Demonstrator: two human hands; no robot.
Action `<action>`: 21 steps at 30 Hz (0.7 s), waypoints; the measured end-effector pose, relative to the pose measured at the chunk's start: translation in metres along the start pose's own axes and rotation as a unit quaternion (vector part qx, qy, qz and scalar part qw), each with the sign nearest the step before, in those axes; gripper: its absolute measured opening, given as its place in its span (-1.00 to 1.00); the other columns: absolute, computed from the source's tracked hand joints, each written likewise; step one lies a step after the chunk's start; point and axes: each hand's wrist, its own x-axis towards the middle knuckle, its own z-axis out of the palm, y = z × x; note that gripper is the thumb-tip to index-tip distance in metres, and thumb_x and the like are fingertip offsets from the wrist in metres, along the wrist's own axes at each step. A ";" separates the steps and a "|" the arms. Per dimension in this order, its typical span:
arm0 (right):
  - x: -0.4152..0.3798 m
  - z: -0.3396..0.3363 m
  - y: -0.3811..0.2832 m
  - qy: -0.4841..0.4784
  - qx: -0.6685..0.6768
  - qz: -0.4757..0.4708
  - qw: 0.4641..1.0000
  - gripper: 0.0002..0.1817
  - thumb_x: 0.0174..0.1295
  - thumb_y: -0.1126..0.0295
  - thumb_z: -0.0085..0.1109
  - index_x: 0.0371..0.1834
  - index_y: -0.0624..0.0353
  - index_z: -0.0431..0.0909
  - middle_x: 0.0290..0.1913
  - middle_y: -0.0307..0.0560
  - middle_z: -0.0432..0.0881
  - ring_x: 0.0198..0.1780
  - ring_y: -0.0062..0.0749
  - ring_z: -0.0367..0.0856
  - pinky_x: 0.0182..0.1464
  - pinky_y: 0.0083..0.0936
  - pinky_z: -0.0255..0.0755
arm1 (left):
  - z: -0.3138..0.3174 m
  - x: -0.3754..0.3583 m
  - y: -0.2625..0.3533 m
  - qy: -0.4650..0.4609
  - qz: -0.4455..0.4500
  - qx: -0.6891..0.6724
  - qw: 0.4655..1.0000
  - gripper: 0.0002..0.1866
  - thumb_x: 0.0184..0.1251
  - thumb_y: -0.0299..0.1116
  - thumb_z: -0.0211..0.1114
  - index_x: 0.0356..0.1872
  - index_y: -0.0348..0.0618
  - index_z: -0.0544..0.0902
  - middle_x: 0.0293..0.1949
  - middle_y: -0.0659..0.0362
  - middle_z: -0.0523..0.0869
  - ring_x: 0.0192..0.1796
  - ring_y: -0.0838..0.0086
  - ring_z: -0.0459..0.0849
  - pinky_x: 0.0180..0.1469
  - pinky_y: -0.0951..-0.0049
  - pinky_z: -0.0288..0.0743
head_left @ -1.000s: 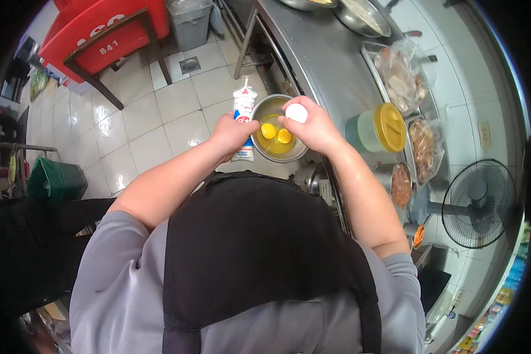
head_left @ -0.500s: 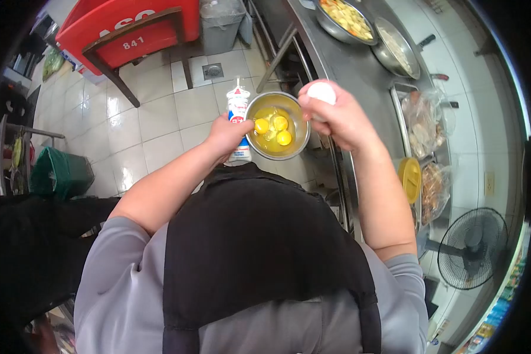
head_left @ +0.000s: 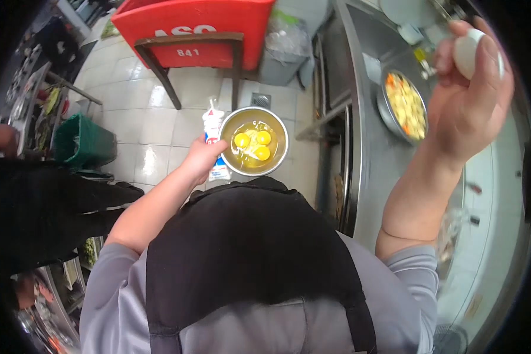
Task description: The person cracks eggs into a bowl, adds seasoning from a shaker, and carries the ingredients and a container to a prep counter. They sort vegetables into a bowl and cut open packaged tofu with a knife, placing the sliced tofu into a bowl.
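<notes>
My left hand is closed on the left rim of a steel mixing bowl, thumb over the edge. A white plastic packet with red and blue print is pinched against the bowl's side by the same hand. Inside the bowl lie raw eggs, with several yolks whole in clear egg white. Raised at the upper right, over the steel counter, my right hand grips a white egg between thumb and fingers.
A bowl of diced yellow and orange food stands on the counter to the right. Ahead are a red bin, a wooden frame and a grey bin. At left, a person in black stands near a green-lined bin.
My right hand has carried the egg from beside the bowl up and right, over the counter. My view has turned right. The left hand keeps hold of bowl and packet.
</notes>
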 end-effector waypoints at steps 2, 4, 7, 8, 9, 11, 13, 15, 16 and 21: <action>0.028 -0.012 0.050 0.007 0.001 -0.065 0.998 -0.57 0.46 0.22 0.11 0.20 0.34 0.46 -0.17 0.02 0.68 -0.29 -0.49 0.55 -0.31 -0.64 0.43 | -0.018 0.020 -0.004 0.042 0.029 0.003 0.999 -0.62 0.22 -0.47 0.32 0.07 -0.37 0.56 -0.14 0.08 0.74 -0.12 0.44 0.72 -0.03 0.39 0.61; 0.036 0.024 0.106 0.070 -0.023 -0.163 0.984 -0.62 0.40 0.25 0.21 0.16 0.23 0.50 -0.12 -0.08 0.67 -0.34 -0.60 0.58 -0.33 -0.70 0.47 | -0.022 0.018 0.018 0.093 0.018 -0.010 0.995 -0.61 0.22 -0.48 0.32 0.07 -0.39 0.56 -0.12 0.05 0.75 -0.16 0.41 0.74 -0.06 0.38 0.63; 0.016 0.053 0.284 -0.041 -0.272 0.043 0.961 -0.28 0.21 0.19 0.41 0.32 0.39 0.36 0.13 0.25 0.62 0.11 0.00 0.66 0.20 -0.29 0.50 | -0.044 0.031 0.010 0.130 0.026 -0.066 0.989 -0.79 0.26 -0.46 0.30 -0.10 -0.25 0.61 -0.26 0.21 0.68 -0.23 0.50 0.67 -0.17 0.41 0.59; -0.019 0.057 0.345 -0.119 -0.310 0.121 0.936 -0.13 0.16 0.15 0.45 0.45 0.33 0.23 0.27 0.30 0.53 0.32 -0.02 0.51 0.33 -0.25 0.38 | -0.035 0.016 0.035 0.180 -0.007 -0.039 0.983 -0.77 0.27 -0.42 0.32 -0.09 -0.24 0.62 -0.27 0.24 0.67 -0.26 0.54 0.62 -0.22 0.42 0.54; -0.049 0.064 0.351 -0.234 -0.261 0.342 0.872 -0.06 0.11 0.18 0.46 0.49 0.33 0.17 0.34 0.29 0.48 0.40 -0.02 0.44 0.39 -0.23 0.33 | -0.043 0.021 0.026 0.225 0.025 0.001 0.974 -0.73 0.27 -0.41 0.34 -0.04 -0.25 0.61 -0.28 0.26 0.66 -0.28 0.55 0.58 -0.25 0.42 0.50; -0.146 0.064 0.425 -0.342 -0.177 0.459 0.801 -0.09 0.03 0.39 0.43 0.49 0.26 0.19 0.32 0.26 0.51 0.32 0.00 0.52 0.34 -0.21 0.38 | -0.057 0.023 0.026 0.253 0.032 -0.026 0.967 -0.70 0.26 -0.40 0.34 -0.01 -0.26 0.61 -0.26 0.25 0.67 -0.27 0.55 0.59 -0.22 0.43 0.51; -0.247 0.088 0.472 -0.387 -0.272 0.358 0.805 -0.32 -0.01 0.61 0.28 0.29 0.27 0.37 0.10 0.24 0.63 0.20 0.02 0.59 0.25 -0.25 0.42 | -0.082 0.025 0.032 0.278 0.043 -0.071 0.957 -0.66 0.21 -0.40 0.36 0.00 -0.29 0.61 -0.21 0.17 0.71 -0.20 0.49 0.66 -0.14 0.40 0.57; -0.286 0.147 0.430 -0.495 -0.249 0.398 0.731 -0.43 -0.03 0.64 0.26 0.15 0.19 0.44 0.00 0.24 0.65 0.13 0.02 0.62 0.14 -0.22 0.46 | -0.116 0.031 0.045 0.301 0.026 -0.092 0.949 -0.61 0.17 -0.40 0.37 0.03 -0.33 0.60 -0.15 0.10 0.74 -0.13 0.43 0.71 -0.07 0.38 0.62; -0.277 0.177 0.390 -0.549 -0.244 0.449 0.662 -0.38 -0.03 0.63 0.25 0.22 0.17 0.46 -0.04 0.23 0.66 0.02 -0.02 0.67 0.07 -0.25 0.51 | -0.132 0.031 0.046 0.300 0.026 -0.102 0.948 -0.60 0.17 -0.40 0.37 0.04 -0.35 0.59 -0.14 0.09 0.74 -0.13 0.42 0.71 -0.06 0.37 0.62; -0.254 0.300 0.320 -0.678 -0.141 0.309 0.651 -0.19 -0.01 0.43 0.35 0.43 0.13 0.32 0.07 0.26 0.65 0.13 0.14 0.64 0.22 -0.23 0.48 | -0.214 0.057 0.049 0.366 -0.004 -0.112 0.924 -0.54 0.18 -0.38 0.32 0.11 -0.35 0.57 -0.07 0.08 0.70 -0.08 0.43 0.68 -0.03 0.37 0.56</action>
